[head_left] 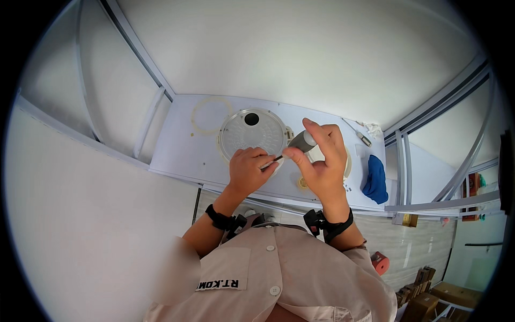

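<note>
Grey and black is the screwdriver (pixel 300 143): it has a thick grey handle and a thin dark shaft, and the shaft runs down and to the left from the handle. The right hand (pixel 321 161) is closed around the handle, with the thumb and the forefinger pressed on it. The tip of the shaft ends at the left hand (pixel 249 169). The fingers of that hand are curled and pinched together around a small white piece (pixel 272 167), which is mostly hidden, so its shape cannot be told. Both hands are raised above the pale desk (pixel 182 150) and they nearly touch each other at the shaft.

Just behind the left hand lies a round white lid (pixel 252 134) with a dark hole near its far edge. To the left of the lid, a thin pale ring (pixel 199 119) lies flat on the desk. Below the right hand a small yellowish round part (pixel 303 183) is on the surface. Well to the right lies a crumpled blue cloth (pixel 375 180), and behind it a second small screwdriver (pixel 358 133) rests near the wall. Each wrist carries a black band.
</note>
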A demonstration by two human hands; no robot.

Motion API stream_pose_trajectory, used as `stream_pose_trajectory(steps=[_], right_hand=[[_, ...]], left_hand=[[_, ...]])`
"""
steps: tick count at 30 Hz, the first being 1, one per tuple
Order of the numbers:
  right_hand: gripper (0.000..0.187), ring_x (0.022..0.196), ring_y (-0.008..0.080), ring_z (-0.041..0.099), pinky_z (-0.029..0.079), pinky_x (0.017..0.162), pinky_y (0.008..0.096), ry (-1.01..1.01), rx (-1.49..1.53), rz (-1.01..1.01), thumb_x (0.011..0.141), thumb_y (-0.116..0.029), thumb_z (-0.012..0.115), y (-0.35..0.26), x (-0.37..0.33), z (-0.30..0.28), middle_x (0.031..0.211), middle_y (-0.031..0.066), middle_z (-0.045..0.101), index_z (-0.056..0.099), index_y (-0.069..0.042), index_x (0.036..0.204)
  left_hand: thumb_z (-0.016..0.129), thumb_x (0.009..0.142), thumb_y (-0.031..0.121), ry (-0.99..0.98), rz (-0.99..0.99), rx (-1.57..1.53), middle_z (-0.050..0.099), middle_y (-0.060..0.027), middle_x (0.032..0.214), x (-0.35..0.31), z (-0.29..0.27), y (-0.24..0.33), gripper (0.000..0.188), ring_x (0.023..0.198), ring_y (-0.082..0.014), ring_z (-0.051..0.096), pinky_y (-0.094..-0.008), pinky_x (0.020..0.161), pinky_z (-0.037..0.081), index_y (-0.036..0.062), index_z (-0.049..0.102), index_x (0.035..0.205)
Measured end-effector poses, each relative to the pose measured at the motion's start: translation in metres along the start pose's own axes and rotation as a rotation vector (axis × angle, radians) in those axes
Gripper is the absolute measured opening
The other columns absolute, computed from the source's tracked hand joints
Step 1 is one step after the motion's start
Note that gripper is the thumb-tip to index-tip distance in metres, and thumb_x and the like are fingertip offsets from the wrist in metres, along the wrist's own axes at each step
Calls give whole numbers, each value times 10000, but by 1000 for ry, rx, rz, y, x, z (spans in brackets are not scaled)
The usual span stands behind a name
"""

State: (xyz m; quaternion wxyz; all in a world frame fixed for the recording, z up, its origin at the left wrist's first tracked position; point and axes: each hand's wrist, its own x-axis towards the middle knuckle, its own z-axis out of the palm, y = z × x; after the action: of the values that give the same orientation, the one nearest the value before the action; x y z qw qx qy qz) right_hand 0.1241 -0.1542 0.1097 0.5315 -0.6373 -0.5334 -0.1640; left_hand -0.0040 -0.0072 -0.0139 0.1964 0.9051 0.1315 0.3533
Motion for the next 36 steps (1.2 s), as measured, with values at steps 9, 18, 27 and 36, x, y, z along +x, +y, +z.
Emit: stream_pose_trajectory(steps=[9, 18, 27, 36], right_hand=[[587, 871, 261, 632, 538, 745, 345, -93, 150, 159, 861, -9, 815, -1, 5, -3, 1048, 125, 644, 639, -58, 1420], [523, 1078, 286, 692, 573, 881, 376, -209, 219, -69, 844, -19, 827, -5, 14, -9, 1202, 187, 708, 682, -12, 1346], [446, 939, 278, 705, 578, 772, 333, -118, 118, -49, 841, 31, 803, -11, 13, -7, 1178, 174, 692, 729, 1, 1280], [382, 1082, 313, 716, 590, 871, 373, -145, 328, -74, 837, 22, 798, -7, 15, -2, 1252, 199, 695, 742, 18, 1215]], left_hand=[[901, 754, 272, 16, 12, -1, 694, 86, 811, 1, 1, -1, 155, 723, -155, 663, -354, 701, 482, 199, 826, 868], [884, 788, 286, -35, -42, -18, 700, 66, 821, 2, -1, 1, 136, 764, -178, 673, -372, 722, 491, 195, 828, 872], [871, 820, 302, -47, -51, -32, 704, 64, 806, 4, -4, 3, 128, 747, -183, 673, -375, 700, 479, 189, 831, 863], [867, 827, 303, -34, -32, -43, 706, 68, 797, 5, -4, 3, 131, 725, -185, 667, -375, 692, 485, 181, 829, 856]])
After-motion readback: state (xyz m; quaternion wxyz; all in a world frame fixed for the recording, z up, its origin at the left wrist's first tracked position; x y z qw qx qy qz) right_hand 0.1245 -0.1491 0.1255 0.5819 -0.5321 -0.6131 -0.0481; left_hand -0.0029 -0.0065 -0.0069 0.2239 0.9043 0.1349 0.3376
